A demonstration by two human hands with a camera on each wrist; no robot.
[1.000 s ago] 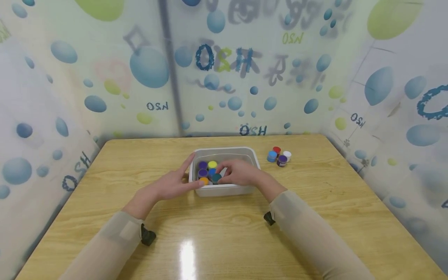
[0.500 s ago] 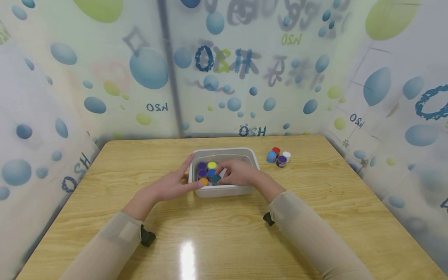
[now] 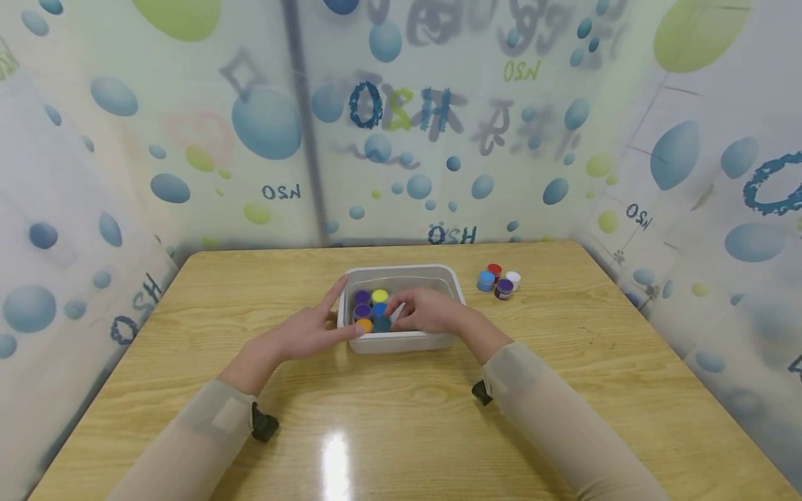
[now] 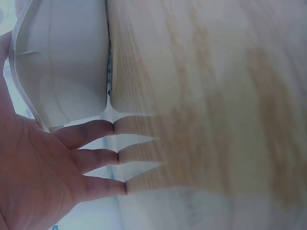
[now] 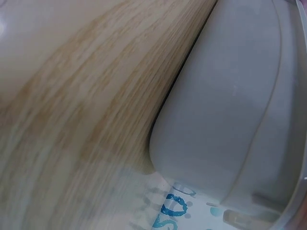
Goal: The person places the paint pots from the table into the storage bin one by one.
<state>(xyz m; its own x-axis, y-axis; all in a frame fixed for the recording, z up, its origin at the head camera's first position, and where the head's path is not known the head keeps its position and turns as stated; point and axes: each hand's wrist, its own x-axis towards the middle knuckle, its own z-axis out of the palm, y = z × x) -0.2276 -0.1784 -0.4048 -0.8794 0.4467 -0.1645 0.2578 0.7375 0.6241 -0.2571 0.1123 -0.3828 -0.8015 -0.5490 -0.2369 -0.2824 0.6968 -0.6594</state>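
A light grey plastic bin (image 3: 407, 341) stands on the wooden table. Inside, at its left, several small paint jars stand close together: two purple-lidded, a yellow jar (image 3: 379, 296), a blue jar (image 3: 379, 309), an orange jar (image 3: 365, 325) and a dark teal jar (image 3: 381, 324). My left hand (image 3: 307, 330) rests against the bin's left end, thumb across the near rim. In the left wrist view its other fingers (image 4: 98, 160) are straight, tips on the table. My right hand (image 3: 429, 309) reaches over the near rim, thumb and index finger at the teal jar's right side.
Right of the bin, a group of jars stands on the table (image 3: 401, 417): a red jar (image 3: 494, 270), a light blue jar (image 3: 485, 281), a purple jar (image 3: 504, 289) and a white jar (image 3: 513, 279). A printed curtain (image 3: 401, 209) hangs behind the table and at both sides.
The dark teal jar has shifted slightly left and toward the near wall, closer to the orange jar. Both hands have kept nearly the same place.
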